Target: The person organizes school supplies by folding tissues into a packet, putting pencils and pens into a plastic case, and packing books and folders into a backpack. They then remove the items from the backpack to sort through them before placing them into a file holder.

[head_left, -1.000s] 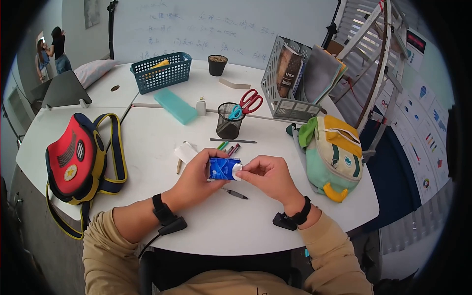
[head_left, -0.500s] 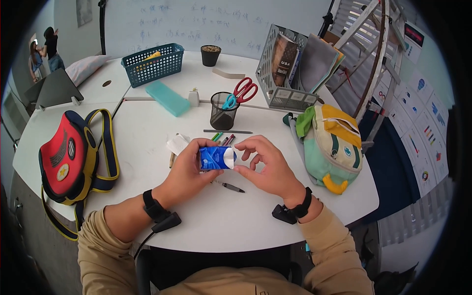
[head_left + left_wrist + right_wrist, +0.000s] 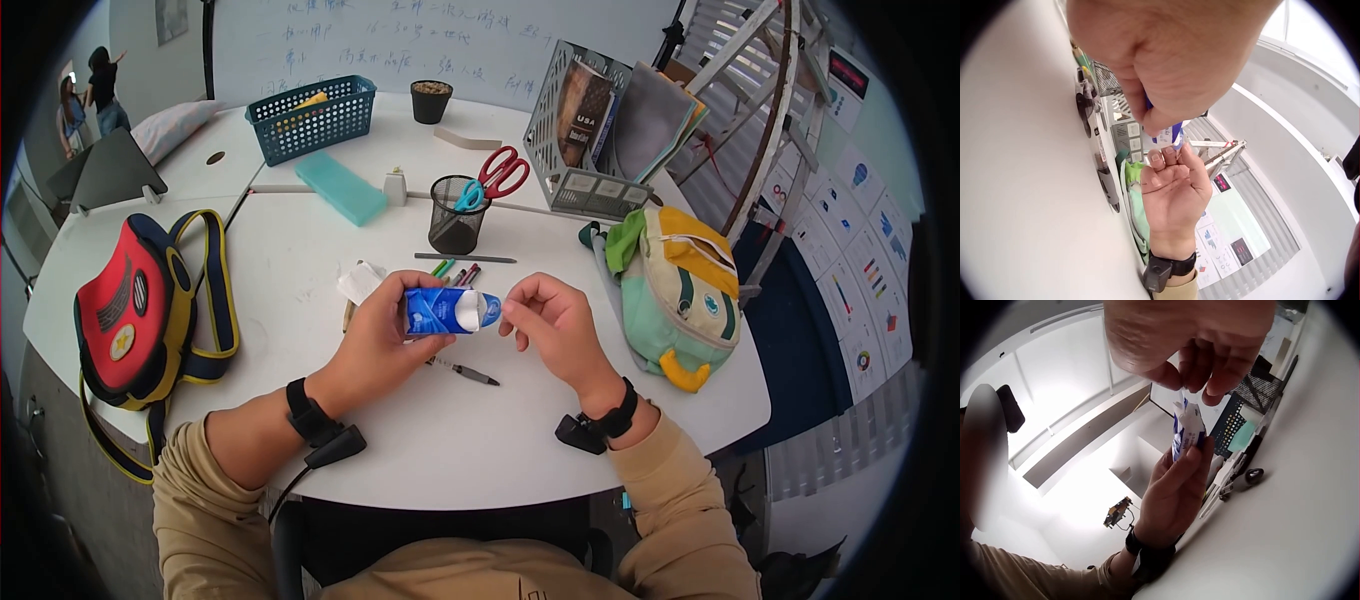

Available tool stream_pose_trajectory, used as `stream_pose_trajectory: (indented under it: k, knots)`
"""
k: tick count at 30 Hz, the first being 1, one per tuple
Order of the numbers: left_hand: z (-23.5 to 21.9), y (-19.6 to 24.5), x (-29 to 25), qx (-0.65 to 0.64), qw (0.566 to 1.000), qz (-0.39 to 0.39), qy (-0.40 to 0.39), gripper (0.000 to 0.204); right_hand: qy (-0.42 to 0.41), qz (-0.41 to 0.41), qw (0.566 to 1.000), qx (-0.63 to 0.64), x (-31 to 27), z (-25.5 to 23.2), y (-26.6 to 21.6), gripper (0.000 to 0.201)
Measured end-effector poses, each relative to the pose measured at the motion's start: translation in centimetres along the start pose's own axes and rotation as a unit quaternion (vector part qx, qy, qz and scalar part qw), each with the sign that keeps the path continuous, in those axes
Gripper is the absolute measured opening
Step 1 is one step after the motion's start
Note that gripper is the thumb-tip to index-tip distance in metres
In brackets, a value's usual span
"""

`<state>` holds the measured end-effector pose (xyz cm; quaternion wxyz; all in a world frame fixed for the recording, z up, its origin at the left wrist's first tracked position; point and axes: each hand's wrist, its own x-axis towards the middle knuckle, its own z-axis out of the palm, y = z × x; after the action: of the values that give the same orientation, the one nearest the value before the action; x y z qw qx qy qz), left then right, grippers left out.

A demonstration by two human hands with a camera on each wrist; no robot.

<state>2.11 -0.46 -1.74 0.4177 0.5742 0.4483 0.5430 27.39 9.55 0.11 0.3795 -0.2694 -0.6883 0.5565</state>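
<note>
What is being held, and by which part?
A blue-and-white packet: the left hand grips its left end, and the right hand pinches the flap at the opposite end.

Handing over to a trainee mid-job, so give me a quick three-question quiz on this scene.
1. True or false: the left hand grips the blue packet.
2. What holds the red-handled scissors?
a) the plant pot
b) the black mesh cup
c) the perforated basket
3. Fill in: the mint-and-cream backpack lies toward the person's ____ side of the white table.

Key: 1 true; 2 b; 3 right
</note>
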Motion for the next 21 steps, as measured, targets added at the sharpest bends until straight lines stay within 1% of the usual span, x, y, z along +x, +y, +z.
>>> stream_pose_trajectory:
  k: [3,6,8,10,13,16,19,21]
  knots:
    - [0.1,-0.2,0.0,-0.011,1.000,0.010,-0.006,0.063,0.018,0.001,1.000,-0.018,0.0,-0.1,0.2,0.011]
    - [-0.1,-0.4,0.1,0.003,1.000,-0.003,0.004,0.064,0.076,-0.156,0.978,-0.116,0.0,1.0,-0.5,0.012]
    - [-0.1,-0.6,0.1,0.007,1.000,0.008,0.008,0.065,0.035,-0.247,0.935,-0.254,0.2,0.6,-1.4,0.013]
    - [-0.1,-0.8,0.1,0.014,1.000,0.021,0.009,0.065,-0.008,-0.259,0.916,-0.306,-0.1,0.7,-2.0,0.017]
    - [0.0,-0.9,0.1,0.024,0.999,0.032,0.007,0.065,-0.008,-0.253,0.914,-0.318,-0.2,1.2,-1.9,0.021]
    - [0.0,-0.6,0.0,0.027,0.999,0.033,0.003,0.066,-0.035,-0.263,0.899,-0.348,0.0,0.9,-1.9,0.025]
    - [0.1,-0.8,0.1,0.028,0.999,0.042,0.001,0.066,-0.048,-0.268,0.902,-0.335,-0.2,1.4,-1.3,0.025]
    - [0.1,-0.8,0.1,0.022,0.999,0.038,0.004,0.066,-0.032,-0.275,0.895,-0.350,0.0,0.8,-1.5,0.027]
